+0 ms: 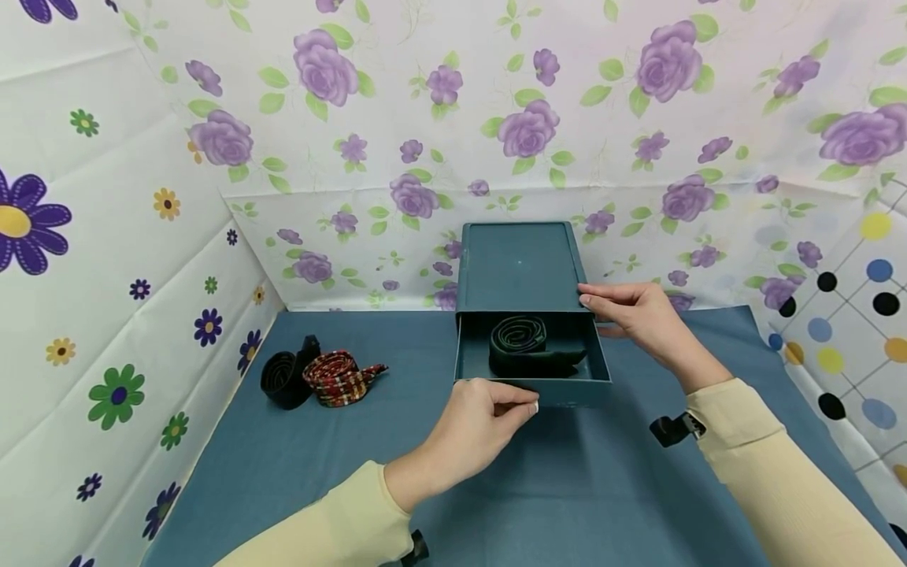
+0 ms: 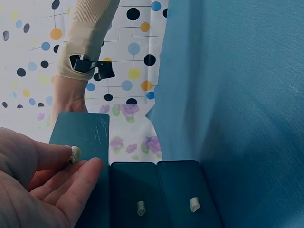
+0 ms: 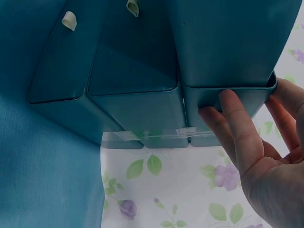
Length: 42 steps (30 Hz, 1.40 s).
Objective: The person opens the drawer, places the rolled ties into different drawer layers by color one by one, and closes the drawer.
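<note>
Thumb and fingertips of the left hand (image 1: 464,429) pinch a small cream loop tab (image 2: 74,154) on the front of a teal plastic-looking drawer (image 1: 574,394), a sensible hold, since the tab appears to be its handle. The drawer juts from the top of a boxy teal cabinet (image 1: 520,268), above two lower teal drawers (image 2: 135,185), both shut. The right hand (image 1: 641,323) lays fairly straight fingers against the cabinet's side and upper edge, probably to brace the body against force at the front. Inside the drawer sits a dark green rolled fabric strip (image 1: 534,358), spiral facing up and loose end lying rightward; coiled like this, it fits within the walls. Two more rolls, a black fabric strip (image 1: 279,382) and a red plaid fabric strip (image 1: 336,379), touch each other on the blue cloth (image 1: 283,488) to the left, well apart from the cabinet and out of the drawer's path.
</note>
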Available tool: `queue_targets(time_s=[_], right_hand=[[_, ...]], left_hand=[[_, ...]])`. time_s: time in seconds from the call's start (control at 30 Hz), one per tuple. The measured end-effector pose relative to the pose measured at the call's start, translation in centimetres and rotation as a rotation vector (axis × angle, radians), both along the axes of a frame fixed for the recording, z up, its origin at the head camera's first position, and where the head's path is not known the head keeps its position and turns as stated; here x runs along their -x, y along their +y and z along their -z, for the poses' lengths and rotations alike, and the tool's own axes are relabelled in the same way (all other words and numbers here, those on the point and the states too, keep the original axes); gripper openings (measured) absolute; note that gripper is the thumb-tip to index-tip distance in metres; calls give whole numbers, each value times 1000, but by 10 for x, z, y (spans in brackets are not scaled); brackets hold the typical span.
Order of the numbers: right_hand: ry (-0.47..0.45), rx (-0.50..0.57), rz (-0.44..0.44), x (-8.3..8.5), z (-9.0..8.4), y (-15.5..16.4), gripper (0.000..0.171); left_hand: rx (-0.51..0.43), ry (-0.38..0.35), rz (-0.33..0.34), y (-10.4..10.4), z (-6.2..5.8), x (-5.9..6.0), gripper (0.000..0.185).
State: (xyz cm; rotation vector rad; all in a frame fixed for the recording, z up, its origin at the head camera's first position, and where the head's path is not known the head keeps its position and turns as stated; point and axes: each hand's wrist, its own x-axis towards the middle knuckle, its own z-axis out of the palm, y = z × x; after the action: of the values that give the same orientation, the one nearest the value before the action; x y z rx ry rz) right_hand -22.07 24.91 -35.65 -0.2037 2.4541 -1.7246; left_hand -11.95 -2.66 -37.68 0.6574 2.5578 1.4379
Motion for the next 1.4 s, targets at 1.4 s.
queue_targets(time_s=[1.4], right_hand=[[17,2,-2,2,3,2,43]], left_hand=[[-43,22,-42,4,-2,19,16]])
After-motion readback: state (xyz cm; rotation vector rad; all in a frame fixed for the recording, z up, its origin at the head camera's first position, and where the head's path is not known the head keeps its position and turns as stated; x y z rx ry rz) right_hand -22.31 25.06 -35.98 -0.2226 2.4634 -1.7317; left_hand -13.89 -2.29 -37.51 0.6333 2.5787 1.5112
